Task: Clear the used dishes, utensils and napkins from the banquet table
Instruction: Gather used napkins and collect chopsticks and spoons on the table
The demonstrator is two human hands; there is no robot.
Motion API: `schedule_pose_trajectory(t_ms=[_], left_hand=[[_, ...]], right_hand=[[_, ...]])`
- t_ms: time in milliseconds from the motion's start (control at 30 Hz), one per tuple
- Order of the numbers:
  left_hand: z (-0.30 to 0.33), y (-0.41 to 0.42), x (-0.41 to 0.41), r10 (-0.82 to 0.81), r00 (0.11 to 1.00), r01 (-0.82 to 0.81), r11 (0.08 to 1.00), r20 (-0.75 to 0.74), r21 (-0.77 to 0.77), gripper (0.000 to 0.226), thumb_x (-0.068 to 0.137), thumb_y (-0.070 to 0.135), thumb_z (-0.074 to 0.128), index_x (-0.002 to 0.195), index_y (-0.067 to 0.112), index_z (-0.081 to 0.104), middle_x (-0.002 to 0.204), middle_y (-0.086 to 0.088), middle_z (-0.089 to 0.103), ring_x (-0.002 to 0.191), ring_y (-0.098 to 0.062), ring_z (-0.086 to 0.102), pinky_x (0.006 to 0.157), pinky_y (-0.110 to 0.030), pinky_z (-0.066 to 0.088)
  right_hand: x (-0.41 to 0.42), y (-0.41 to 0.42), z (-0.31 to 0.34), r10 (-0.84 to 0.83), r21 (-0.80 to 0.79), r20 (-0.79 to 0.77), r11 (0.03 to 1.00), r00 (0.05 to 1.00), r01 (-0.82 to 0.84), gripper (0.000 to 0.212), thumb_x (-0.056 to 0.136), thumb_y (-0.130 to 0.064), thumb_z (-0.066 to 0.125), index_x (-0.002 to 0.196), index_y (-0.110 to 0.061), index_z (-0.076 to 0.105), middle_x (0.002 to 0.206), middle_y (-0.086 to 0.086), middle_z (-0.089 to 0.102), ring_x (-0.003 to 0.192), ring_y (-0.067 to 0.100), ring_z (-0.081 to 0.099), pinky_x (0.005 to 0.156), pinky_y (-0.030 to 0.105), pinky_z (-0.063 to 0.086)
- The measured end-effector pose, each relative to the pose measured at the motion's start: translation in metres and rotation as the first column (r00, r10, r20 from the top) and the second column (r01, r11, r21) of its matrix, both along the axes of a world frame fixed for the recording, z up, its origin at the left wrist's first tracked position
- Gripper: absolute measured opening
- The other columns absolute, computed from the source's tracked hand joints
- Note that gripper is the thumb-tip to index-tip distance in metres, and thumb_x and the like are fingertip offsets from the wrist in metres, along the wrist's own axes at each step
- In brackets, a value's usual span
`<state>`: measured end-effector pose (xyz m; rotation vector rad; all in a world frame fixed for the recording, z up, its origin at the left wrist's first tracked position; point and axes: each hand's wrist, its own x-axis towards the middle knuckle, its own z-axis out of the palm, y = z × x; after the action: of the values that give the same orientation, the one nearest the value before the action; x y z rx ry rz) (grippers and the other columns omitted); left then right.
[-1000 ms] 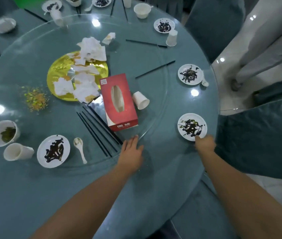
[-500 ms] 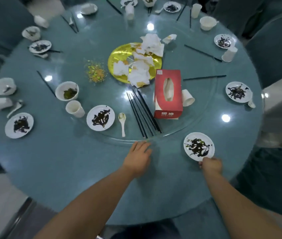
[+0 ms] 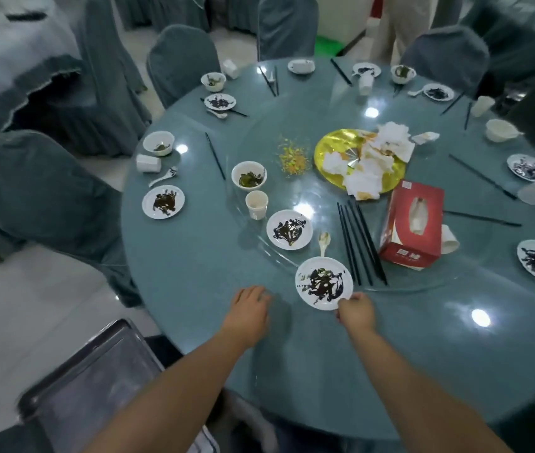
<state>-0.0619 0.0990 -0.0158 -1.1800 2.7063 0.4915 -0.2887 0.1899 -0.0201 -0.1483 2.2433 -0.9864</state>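
Observation:
My right hand pinches the near rim of a small white plate smeared with dark sauce, at the near edge of the glass turntable. My left hand rests on the teal table to the plate's left, holding nothing. Just beyond the held plate lie a second sauce plate, a white spoon, a paper cup, a bowl with green scraps and several black chopsticks. Crumpled napkins cover a gold plate.
A red tissue box stands right of the chopsticks, a tipped cup beside it. More plates, bowls, cups and chopsticks ring the table rim. A metal cart tray is at lower left. Covered chairs surround the table.
My view has swung left, bringing the cart and chairs into sight. My right hand has carried the sauce plate left to the turntable edge. My left hand moved left along the table.

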Motion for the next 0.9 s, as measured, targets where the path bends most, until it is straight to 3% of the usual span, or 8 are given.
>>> schedule_pose_trajectory(t_ms=[200, 333, 500, 600, 667, 767, 900], left_hand=[[-0.002, -0.038, 0.003, 0.152, 0.988, -0.152, 0.988, -0.017, 0.014, 0.047, 0.094, 0.026, 0.040, 0.141, 0.022, 0.045, 0.147, 0.001, 0.040, 0.136, -0.020, 0.036, 0.116, -0.032, 0.016], [-0.012, -0.067, -0.009, 0.231, 0.973, -0.230, 0.971, -0.011, 0.063, 0.050, 0.093, 0.025, 0.042, 0.143, 0.023, 0.044, 0.146, 0.000, 0.042, 0.136, -0.020, 0.037, 0.114, -0.032, 0.021], [-0.022, -0.092, -0.035, 0.319, 0.947, -0.314, 0.943, -0.028, 0.115, 0.045, 0.091, 0.022, 0.043, 0.136, 0.020, 0.050, 0.139, 0.000, 0.049, 0.129, -0.021, 0.043, 0.110, -0.033, 0.029], [-0.023, -0.104, -0.056, 0.391, 0.918, -0.374, 0.911, -0.072, 0.175, 0.044, 0.091, 0.019, 0.044, 0.134, 0.017, 0.054, 0.134, -0.003, 0.053, 0.125, -0.024, 0.048, 0.106, -0.035, 0.036], [-0.023, -0.110, -0.069, 0.449, 0.888, -0.420, 0.879, -0.097, 0.226, 0.040, 0.092, 0.018, 0.044, 0.131, 0.015, 0.055, 0.132, -0.005, 0.055, 0.122, -0.026, 0.050, 0.104, -0.036, 0.039], [-0.022, -0.112, -0.083, 0.523, 0.843, -0.470, 0.830, -0.124, 0.302, 0.040, 0.094, 0.021, 0.045, 0.132, 0.016, 0.055, 0.133, -0.006, 0.055, 0.122, -0.027, 0.052, 0.103, -0.038, 0.043], [-0.019, -0.112, -0.079, 0.585, 0.800, -0.510, 0.780, -0.135, 0.362, 0.040, 0.091, 0.019, 0.045, 0.129, 0.020, 0.058, 0.131, -0.006, 0.058, 0.121, -0.028, 0.055, 0.102, -0.039, 0.046]], right_hand=[[-0.005, -0.100, 0.017, 0.200, 0.031, -0.111, 0.980, 0.973, -0.198, 0.021, 0.080, -0.003, 0.057, 0.099, -0.011, 0.059, 0.096, 0.017, 0.072, 0.088, 0.032, 0.069, 0.079, 0.036, 0.056], [-0.028, -0.160, 0.009, 0.307, 0.132, -0.142, 0.948, 0.941, -0.289, 0.029, 0.083, -0.002, 0.057, 0.111, -0.004, 0.063, 0.106, 0.019, 0.069, 0.099, 0.035, 0.066, 0.086, 0.040, 0.055], [-0.052, -0.199, -0.003, 0.524, 0.293, -0.239, 0.841, 0.817, -0.454, 0.031, 0.095, -0.022, 0.055, 0.110, 0.003, 0.065, 0.107, 0.023, 0.067, 0.098, 0.037, 0.063, 0.074, 0.035, 0.050], [-0.061, -0.210, -0.012, 0.615, 0.357, -0.310, 0.782, 0.725, -0.511, 0.033, 0.095, -0.027, 0.056, 0.104, 0.004, 0.064, 0.109, 0.025, 0.062, 0.097, 0.039, 0.060, 0.079, 0.039, 0.050], [-0.063, -0.216, -0.018, 0.648, 0.383, -0.296, 0.754, 0.702, -0.534, 0.030, 0.094, -0.026, 0.057, 0.106, 0.001, 0.063, 0.110, 0.022, 0.061, 0.097, 0.038, 0.061, 0.080, 0.039, 0.052], [-0.065, -0.220, -0.026, 0.669, 0.402, -0.247, 0.729, 0.701, -0.554, 0.023, 0.093, -0.019, 0.055, 0.106, -0.001, 0.064, 0.105, 0.021, 0.064, 0.093, 0.036, 0.062, 0.069, 0.033, 0.048], [-0.062, -0.218, -0.034, 0.647, 0.380, -0.171, 0.739, 0.743, -0.557, 0.020, 0.086, -0.006, 0.053, 0.099, -0.001, 0.068, 0.096, 0.021, 0.067, 0.088, 0.035, 0.062, 0.068, 0.030, 0.044]])
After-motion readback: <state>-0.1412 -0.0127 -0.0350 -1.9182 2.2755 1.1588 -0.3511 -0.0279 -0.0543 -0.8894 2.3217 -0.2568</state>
